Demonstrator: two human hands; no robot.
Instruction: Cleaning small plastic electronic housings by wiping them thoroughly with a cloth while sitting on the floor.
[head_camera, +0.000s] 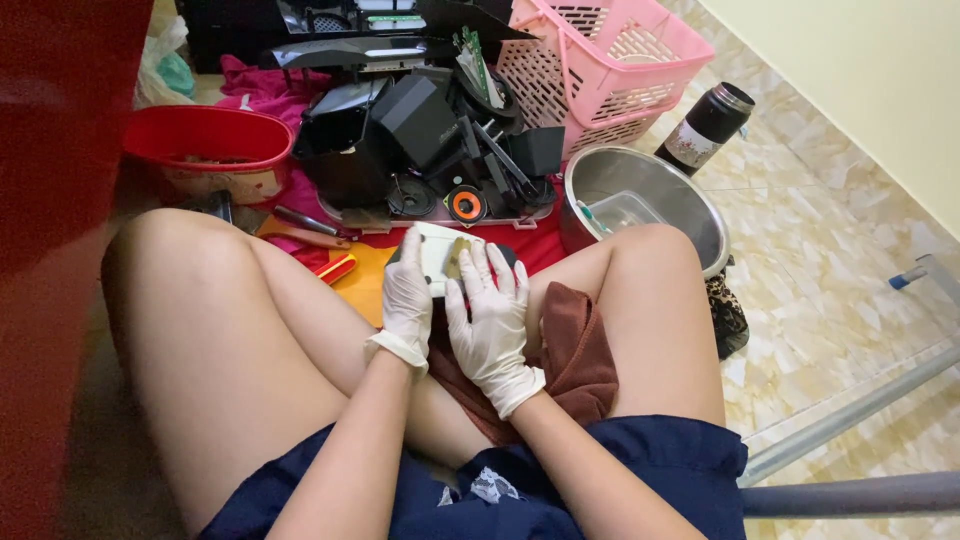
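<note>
From the head camera, looking down between our knees, we see both our gloved hands meeting on one small device (432, 258), a flat pale piece with a dark edge, held just above the brown cloth (580, 355) draped over our right thigh. Our left hand (407, 295) wraps the device's left side, fingers curled around its edge in a firm clasp. Our right hand (490, 315) lies over the right side, fingers stretched forward and slightly apart, and it presses a small brownish tool (457, 257) against the device's top face; whether thumb and forefinger truly pinch that tool we cannot tell. The device lies straight ahead of both hands, its long axis running roughly left to right across our lap, and the tool points away from us across it. Both hands touch it, so neither is nearer. Beyond it sits a heap of black plastic parts (420, 140), a steel bowl (690, 215) to the right, a red basin (205, 140) to the left.
</note>
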